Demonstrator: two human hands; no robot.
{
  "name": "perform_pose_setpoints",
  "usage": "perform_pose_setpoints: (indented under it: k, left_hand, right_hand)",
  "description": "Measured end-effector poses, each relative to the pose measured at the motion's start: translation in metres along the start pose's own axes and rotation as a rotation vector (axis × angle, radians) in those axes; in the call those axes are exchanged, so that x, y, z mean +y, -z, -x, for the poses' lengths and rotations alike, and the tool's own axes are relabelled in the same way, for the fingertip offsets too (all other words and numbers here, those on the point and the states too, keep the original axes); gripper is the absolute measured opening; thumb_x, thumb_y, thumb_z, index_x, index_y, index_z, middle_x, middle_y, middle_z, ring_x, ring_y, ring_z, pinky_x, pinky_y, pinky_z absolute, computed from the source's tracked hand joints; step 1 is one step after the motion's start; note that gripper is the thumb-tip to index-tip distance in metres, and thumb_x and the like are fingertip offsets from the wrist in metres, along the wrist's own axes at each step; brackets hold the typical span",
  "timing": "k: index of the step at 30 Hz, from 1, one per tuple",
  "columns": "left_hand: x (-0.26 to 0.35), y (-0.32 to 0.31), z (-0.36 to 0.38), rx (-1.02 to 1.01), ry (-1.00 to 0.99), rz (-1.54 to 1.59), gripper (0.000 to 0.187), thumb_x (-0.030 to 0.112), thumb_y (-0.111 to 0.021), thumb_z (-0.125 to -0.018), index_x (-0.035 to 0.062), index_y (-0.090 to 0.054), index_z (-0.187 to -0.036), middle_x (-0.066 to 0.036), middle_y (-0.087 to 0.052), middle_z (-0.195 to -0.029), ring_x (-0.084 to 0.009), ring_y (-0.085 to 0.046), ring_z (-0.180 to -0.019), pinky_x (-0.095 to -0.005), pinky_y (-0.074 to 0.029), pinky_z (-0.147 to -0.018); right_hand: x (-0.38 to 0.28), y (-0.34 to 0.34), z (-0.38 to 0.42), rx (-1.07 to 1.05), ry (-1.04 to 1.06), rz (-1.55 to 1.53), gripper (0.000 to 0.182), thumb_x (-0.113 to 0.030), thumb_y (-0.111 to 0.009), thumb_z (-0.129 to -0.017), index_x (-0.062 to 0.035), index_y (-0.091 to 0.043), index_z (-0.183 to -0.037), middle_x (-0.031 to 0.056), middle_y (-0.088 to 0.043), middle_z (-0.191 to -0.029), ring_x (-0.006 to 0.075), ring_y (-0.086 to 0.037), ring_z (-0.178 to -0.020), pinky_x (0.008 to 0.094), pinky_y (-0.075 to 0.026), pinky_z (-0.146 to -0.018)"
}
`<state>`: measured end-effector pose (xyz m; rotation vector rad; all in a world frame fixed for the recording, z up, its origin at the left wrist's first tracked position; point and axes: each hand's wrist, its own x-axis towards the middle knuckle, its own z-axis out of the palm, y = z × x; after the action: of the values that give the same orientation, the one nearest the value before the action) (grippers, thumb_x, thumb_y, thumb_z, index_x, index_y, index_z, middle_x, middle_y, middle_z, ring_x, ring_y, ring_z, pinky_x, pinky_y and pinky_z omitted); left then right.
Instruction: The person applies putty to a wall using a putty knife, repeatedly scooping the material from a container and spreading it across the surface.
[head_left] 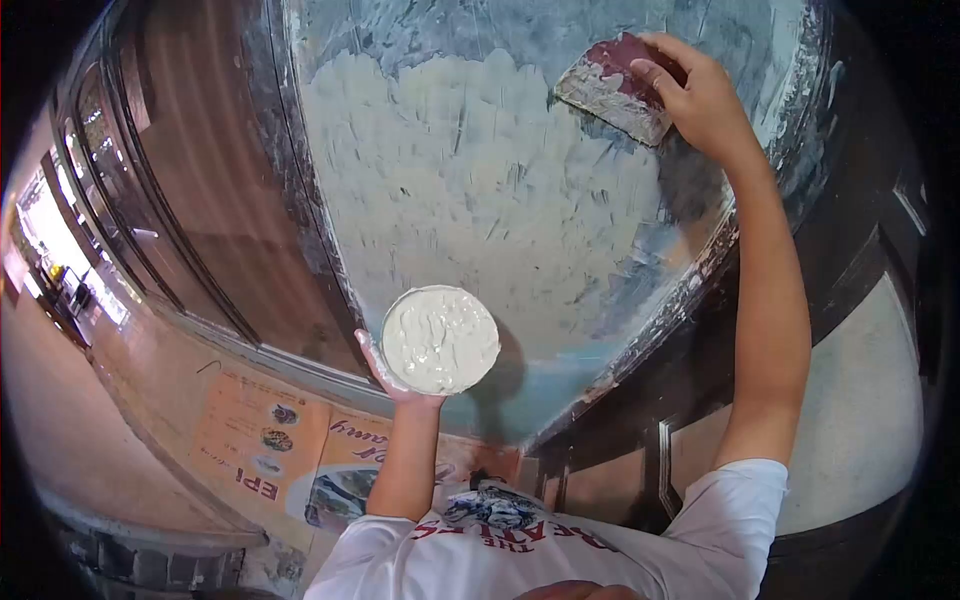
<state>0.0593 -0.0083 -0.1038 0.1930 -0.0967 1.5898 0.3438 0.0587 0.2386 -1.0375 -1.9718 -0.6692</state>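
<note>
My left hand (388, 378) holds up a round tub of off-white putty (440, 340) from its left side and underside; most of those fingers are hidden behind it. White smears mark that palm. High on the right, my right hand (698, 95) grips a dark red putty scraper (620, 85), thumb on its face, its wide edge crusted with pale putty. The scraper lies against or very close to a blue-grey wall panel (480, 170). Uneven cream-coloured putty covers much of the panel's middle, with bluish patches showing around it.
Brown window or door framing (180, 180) stands left of the panel. A dark frame (650, 340) runs along its lower right. On the floor lies an orange printed banner (260, 440), and a bright opening (60, 240) shows at the far left.
</note>
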Motion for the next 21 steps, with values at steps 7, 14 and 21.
perform_pose_setpoints:
  k: [7,14,21]
  left_hand:
    - [0.016,0.013,0.002,0.038,-0.059,-0.069,0.088,0.072,-0.032,-0.089,0.0014,-0.042,-0.140,-0.017,-0.045,-0.143,-0.0356,-0.045,-0.129,-0.0512,-0.037,-0.108]
    - [0.022,0.022,0.004,0.010,-0.050,-0.006,0.090,0.074,-0.037,-0.086,0.0023,-0.041,-0.141,-0.017,-0.042,-0.145,-0.0366,-0.044,-0.129,-0.0525,-0.036,-0.108]
    - [0.030,0.026,0.002,0.056,-0.078,0.000,0.087,0.073,-0.035,-0.087,0.0037,-0.045,-0.139,-0.016,-0.045,-0.143,-0.0372,-0.047,-0.127,-0.0534,-0.040,-0.105]
  right_hand:
    - [-0.019,-0.010,-0.007,-0.050,-0.078,0.049,0.038,-0.028,-0.067,-0.089,-0.0038,-0.062,-0.119,0.0157,-0.069,-0.106,0.0263,-0.066,-0.097,0.0334,-0.048,-0.089]
    - [-0.017,0.000,-0.013,-0.097,-0.043,-0.156,0.032,-0.018,-0.061,-0.094,0.0013,-0.059,-0.120,0.0074,-0.067,-0.096,0.0124,-0.061,-0.087,0.0268,-0.048,-0.081]
    - [-0.017,0.001,-0.015,-0.038,-0.056,-0.097,0.033,-0.021,-0.063,-0.091,-0.0016,-0.061,-0.117,0.0159,-0.069,-0.100,0.0256,-0.067,-0.091,0.0338,-0.050,-0.083]
